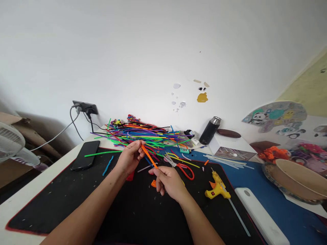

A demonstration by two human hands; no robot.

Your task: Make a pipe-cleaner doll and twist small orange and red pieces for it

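Between my two hands stretches an orange pipe cleaner (149, 156), slanting down to the right above the black mat (133, 217). My left hand (131, 156) pinches its upper end. Thumb and fingers of my right hand (168, 182) close on the lower end. A small orange piece (153, 183) lies on the mat just left of my right hand, partly hidden by it. Something red (130, 177) shows below my left hand. Red-handled scissors (180, 165) rest, blades spread, beyond my right hand. Behind both hands is a heap of colourful pipe cleaners (143, 132).
On the right are a yellow glue gun (218, 187), a long white case (260, 216), glue sticks (227, 160) and a round bowl-like container (301, 180). A black thermos (210, 131) stands near the wall. To the left lie a phone (86, 154) and a blue pipe cleaner piece (108, 165).
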